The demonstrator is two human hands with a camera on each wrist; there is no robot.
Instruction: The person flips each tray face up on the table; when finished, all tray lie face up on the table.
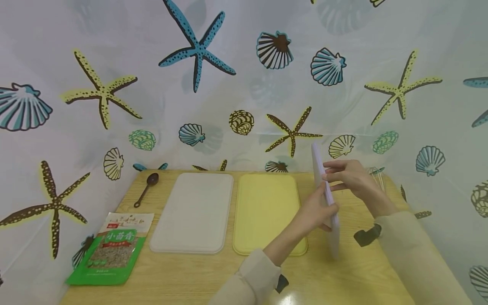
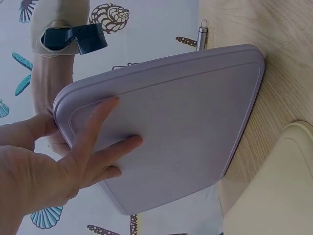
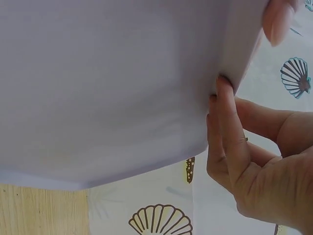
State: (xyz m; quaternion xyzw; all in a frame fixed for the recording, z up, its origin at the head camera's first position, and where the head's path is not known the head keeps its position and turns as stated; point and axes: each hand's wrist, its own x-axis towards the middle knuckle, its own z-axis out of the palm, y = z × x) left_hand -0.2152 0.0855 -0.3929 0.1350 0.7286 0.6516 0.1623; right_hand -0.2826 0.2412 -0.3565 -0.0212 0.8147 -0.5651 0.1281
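Here, the left hand [image 1: 310, 212] and right hand [image 1: 352, 180] pinched one upright lilac board [image 2: 186, 122], right of two flat ones, a yellow board [image 1: 267, 214] and a white board [image 1: 192, 214]; one spoon [image 1: 152, 179] and one packet [image 1: 112, 250] lay leftmost

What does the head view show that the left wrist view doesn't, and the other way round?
Only the head view shows the dark spoon, the green packet and the white board. Only the left wrist view clearly shows the metal handle and the groove on the lilac board. Both show that board, parts of the left hand and right hand, the yellow board, wooden table and patterned sheet.
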